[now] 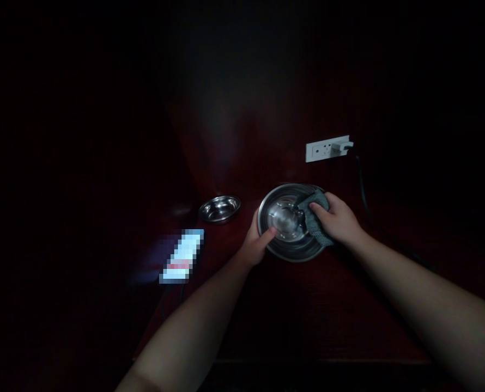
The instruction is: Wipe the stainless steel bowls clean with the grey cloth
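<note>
A shiny metal bowl is tilted so that its inside faces me. My left hand grips its left rim, the thumb lying over the inner wall and the fingers hidden behind. In my right hand is a grey-green cloth, pinched under the thumb and draped over the bowl's right rim, touching the inside. A smaller metal bowl stands upright on the dark red table to the left, apart from both hands.
A lit, pixelated phone-like screen lies left of my left forearm. On the back wall is a white power socket with a plug in it, and a dark cable hangs down at its right. The table's front edge shows faintly; the surroundings are very dark.
</note>
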Tool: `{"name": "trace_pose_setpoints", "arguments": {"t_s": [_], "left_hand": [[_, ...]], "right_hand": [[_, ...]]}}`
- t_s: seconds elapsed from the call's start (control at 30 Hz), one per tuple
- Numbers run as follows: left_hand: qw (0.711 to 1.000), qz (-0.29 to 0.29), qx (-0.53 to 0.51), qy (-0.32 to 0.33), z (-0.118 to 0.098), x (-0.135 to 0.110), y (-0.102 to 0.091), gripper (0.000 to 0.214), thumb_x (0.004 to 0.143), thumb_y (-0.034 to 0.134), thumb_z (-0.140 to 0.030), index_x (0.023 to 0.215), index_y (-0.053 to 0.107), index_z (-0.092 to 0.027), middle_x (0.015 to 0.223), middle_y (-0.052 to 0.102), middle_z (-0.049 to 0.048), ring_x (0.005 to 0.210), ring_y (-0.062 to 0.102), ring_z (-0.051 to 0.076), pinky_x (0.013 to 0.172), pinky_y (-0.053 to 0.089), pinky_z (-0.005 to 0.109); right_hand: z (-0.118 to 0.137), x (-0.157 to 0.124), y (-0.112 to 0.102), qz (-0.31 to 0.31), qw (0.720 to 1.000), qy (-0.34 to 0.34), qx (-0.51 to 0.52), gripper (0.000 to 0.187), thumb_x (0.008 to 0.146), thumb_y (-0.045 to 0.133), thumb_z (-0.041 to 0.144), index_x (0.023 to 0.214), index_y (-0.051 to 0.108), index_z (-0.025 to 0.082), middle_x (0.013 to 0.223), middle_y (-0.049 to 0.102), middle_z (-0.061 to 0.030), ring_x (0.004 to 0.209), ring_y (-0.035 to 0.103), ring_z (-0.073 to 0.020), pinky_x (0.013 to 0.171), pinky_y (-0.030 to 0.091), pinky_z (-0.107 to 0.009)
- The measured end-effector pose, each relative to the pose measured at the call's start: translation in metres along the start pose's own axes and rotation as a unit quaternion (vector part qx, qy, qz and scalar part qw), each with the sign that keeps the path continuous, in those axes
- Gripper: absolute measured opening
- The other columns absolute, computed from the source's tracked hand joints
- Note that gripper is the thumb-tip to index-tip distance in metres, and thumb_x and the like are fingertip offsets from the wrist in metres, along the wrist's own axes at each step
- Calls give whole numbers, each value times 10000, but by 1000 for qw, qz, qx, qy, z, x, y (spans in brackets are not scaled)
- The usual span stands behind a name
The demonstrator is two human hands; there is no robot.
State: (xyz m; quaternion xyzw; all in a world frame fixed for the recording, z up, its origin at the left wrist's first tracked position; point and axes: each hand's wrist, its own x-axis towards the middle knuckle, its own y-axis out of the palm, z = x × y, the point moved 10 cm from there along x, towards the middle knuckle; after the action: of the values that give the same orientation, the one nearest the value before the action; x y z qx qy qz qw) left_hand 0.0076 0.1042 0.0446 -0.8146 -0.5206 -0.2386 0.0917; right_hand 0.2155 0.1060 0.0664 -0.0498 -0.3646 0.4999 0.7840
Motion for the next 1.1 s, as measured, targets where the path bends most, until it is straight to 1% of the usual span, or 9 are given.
{"name": "trace_pose_setpoints", "arguments": {"t_s": [0.1, 0.23, 0.4, 0.53, 0.77, 0.93, 1.1], "left_hand": [[1000, 10, 4, 14, -4, 0, 3, 745, 742, 667, -443, 1369, 354, -190, 1385, 459, 119, 1280, 418, 271, 1088, 288, 394], [999, 16, -19, -31, 6, -2, 7, 784, 711, 711, -382, 1367, 333, -181, 1374, 473, 139, 1258, 445, 292, 1051, 335, 432], [996, -18, -51, -67, 15, -2, 1, 742, 680, 726, -379, 1326, 412, -189, 1303, 544, 123, 1220, 480, 316, 1012, 376, 460], [995, -25, -55, -81, 20, -1, -3, 711, 671, 727, -365, 1300, 451, -182, 1239, 589, 115, 1177, 515, 318, 995, 392, 469], [994, -18, -61, -94, 21, -3, -1, 660, 672, 720, -355, 1262, 489, -170, 1178, 623, 107, 1100, 566, 299, 967, 417, 456], [993, -2, -68, -99, 20, -3, 3, 680, 665, 722, -341, 1277, 474, -177, 1182, 620, 108, 1102, 563, 302, 963, 418, 459], [992, -4, -68, -105, 19, -4, 3, 674, 655, 723, -331, 1266, 487, -175, 1131, 641, 100, 1045, 587, 292, 943, 428, 453]], "right_hand": [[-8, 2, 0, -9, 999, 20, 25, 209, 793, 526, 419, 821, 535, 212, 673, 573, -10, 578, 532, -171, 528, 419, -293], [-12, 2, 6, 2, 998, 30, 48, 212, 798, 520, 409, 848, 546, 205, 723, 602, -22, 622, 556, -182, 563, 440, -303], [-11, 0, 11, 21, 998, 27, 59, 221, 807, 511, 395, 862, 562, 187, 750, 621, -27, 645, 571, -178, 596, 456, -302], [-11, -1, 13, 34, 997, 29, 62, 242, 808, 513, 406, 871, 576, 181, 774, 636, -36, 673, 588, -184, 617, 467, -307], [-8, -1, 9, 30, 997, 34, 55, 234, 800, 523, 391, 855, 592, 174, 807, 650, -50, 720, 606, -198, 659, 464, -318], [-13, -1, 14, 44, 995, 50, 79, 248, 800, 521, 404, 871, 586, 176, 778, 640, -43, 683, 599, -194, 613, 462, -308], [-13, 0, 12, 44, 995, 48, 73, 248, 798, 522, 406, 866, 591, 178, 788, 643, -47, 687, 600, -195, 616, 462, -309]]}}
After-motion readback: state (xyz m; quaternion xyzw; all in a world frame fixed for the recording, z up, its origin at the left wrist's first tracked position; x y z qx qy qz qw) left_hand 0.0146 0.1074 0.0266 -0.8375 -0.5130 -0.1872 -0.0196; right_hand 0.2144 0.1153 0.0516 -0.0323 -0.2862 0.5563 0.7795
